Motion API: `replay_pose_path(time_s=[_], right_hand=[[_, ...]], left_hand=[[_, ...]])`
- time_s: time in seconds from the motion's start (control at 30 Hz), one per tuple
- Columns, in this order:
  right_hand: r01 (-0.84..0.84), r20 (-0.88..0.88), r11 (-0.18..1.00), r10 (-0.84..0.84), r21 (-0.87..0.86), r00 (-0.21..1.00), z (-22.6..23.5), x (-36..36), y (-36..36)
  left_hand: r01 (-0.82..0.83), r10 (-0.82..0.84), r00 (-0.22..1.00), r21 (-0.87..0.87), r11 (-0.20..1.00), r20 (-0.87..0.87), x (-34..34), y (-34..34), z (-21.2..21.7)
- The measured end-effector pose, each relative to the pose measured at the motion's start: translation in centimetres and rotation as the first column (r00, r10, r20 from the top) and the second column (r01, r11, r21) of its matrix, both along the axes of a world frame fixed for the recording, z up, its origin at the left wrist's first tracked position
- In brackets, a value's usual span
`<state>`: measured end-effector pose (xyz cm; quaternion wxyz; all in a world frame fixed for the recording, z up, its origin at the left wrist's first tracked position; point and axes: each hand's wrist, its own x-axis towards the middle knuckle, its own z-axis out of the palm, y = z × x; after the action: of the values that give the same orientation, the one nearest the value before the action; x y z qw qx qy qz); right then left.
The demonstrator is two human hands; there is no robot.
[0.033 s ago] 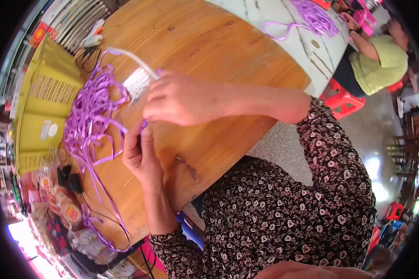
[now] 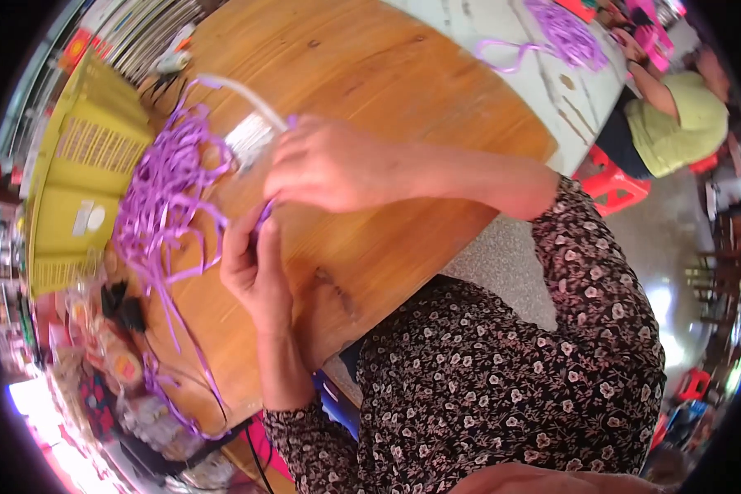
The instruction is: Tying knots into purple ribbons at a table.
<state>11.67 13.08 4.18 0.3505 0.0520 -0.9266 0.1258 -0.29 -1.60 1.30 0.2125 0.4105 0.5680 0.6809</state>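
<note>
Close together above the wooden table (image 2: 370, 90), my two hands work on purple ribbon. My left hand (image 2: 259, 267) is below, its thumb and forefinger pinching a short purple ribbon piece (image 2: 264, 214). Just above it my right hand (image 2: 325, 165) is closed, palm down, its fingertips almost touching the left ones. A thin white curved band (image 2: 251, 95) with a purple far end runs into the right hand; what its fingers cover is hidden. Left of both hands lies a loose heap of purple ribbon (image 2: 169, 181), with strands trailing down toward the near table edge.
A yellow plastic basket (image 2: 78, 177) stands at the left behind the heap. Packets in clear plastic (image 2: 111, 362) crowd the lower left. A white label sheet (image 2: 251, 140) lies beyond my hands. At far right, a person (image 2: 679, 119) sits by a marble-patterned table (image 2: 502, 25) holding more purple ribbon.
The view has shifted slightly. A little more purple ribbon shows between my left thumb and forefinger. Both hands keep nearly the same pose.
</note>
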Motion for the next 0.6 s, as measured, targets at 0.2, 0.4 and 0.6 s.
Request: replay_pose_path(time_s=[0.2, 0.4, 0.6], right_hand=[[-0.024, -0.060, 0.948, 0.005, -0.318, 0.998, 0.7, 0.5, 1.1], [0.004, -0.043, 0.951, -0.018, -0.309, 0.999, 0.5, 0.4, 1.5], [0.092, 0.154, 0.867, -0.018, -0.489, 0.988, 1.0, 1.3, 1.9]], left_hand=[[-0.056, 0.055, 0.990, 0.000, 0.998, -0.129, -1.2, 0.5, -0.8], [-0.103, 0.101, 0.987, -0.016, 0.995, -0.123, -1.4, 0.8, -0.9], [-0.129, 0.125, 0.985, -0.033, 0.991, -0.123, -2.0, 0.5, -0.4]])
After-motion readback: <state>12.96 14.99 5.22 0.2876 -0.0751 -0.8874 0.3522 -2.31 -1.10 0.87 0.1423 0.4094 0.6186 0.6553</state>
